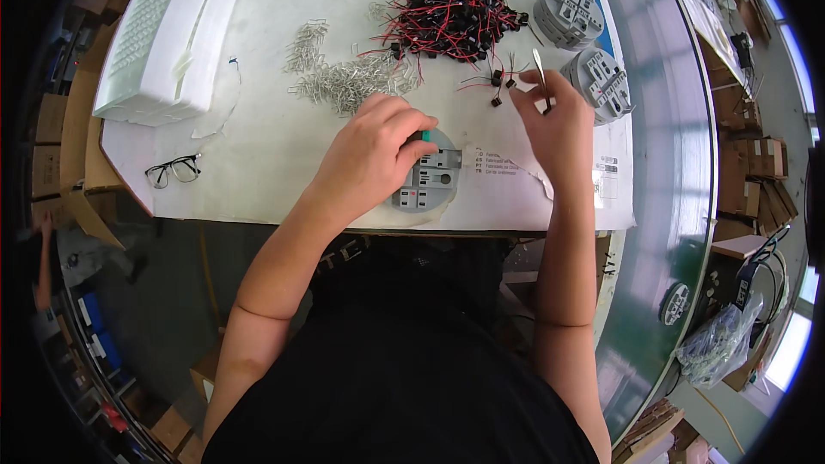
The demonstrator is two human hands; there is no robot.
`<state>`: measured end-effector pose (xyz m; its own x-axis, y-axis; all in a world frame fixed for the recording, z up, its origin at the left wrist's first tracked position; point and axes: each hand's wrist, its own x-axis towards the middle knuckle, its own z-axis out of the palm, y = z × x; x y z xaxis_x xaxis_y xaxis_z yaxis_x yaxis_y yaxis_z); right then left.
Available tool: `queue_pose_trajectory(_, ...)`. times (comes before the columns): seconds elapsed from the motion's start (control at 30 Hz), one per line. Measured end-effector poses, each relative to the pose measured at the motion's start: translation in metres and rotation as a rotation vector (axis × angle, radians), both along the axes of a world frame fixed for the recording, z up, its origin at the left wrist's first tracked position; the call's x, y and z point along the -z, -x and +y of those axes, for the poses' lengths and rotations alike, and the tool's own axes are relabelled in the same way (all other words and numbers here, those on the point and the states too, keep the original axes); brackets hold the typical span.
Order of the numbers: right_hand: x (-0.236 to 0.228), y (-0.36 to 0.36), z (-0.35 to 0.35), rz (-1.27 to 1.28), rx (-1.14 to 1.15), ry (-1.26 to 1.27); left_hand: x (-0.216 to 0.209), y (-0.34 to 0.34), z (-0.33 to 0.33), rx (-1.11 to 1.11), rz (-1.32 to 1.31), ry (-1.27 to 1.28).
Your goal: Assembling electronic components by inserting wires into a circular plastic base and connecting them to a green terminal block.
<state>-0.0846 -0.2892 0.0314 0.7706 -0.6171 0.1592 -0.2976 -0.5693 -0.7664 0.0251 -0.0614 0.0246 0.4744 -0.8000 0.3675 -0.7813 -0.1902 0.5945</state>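
Shirt (412, 344), table edge (490, 228), left grip (374, 146) pinching green block (425, 135), right (560, 125) holding tool (539, 64), room between

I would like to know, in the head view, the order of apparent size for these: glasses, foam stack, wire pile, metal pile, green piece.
Largest to smallest:
1. Foam stack
2. Wire pile and metal pile: too alike to rank
3. Glasses
4. Green piece, partly hidden by fingers
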Motion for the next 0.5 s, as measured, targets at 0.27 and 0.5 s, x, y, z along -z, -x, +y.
queue_pose_trajectory(0.27, 0.023, 0.004, -0.026, -0.035, -0.035, 0.241, 0.004, -0.001, 0.012, -0.033, 0.170, 0.020)
queue_pose_trajectory(0.5, -0.042, 0.033, 0.049, 0.123, -0.289, -0.674, -0.041, -0.002, 0.022, 0.067, 0.078, 0.178)
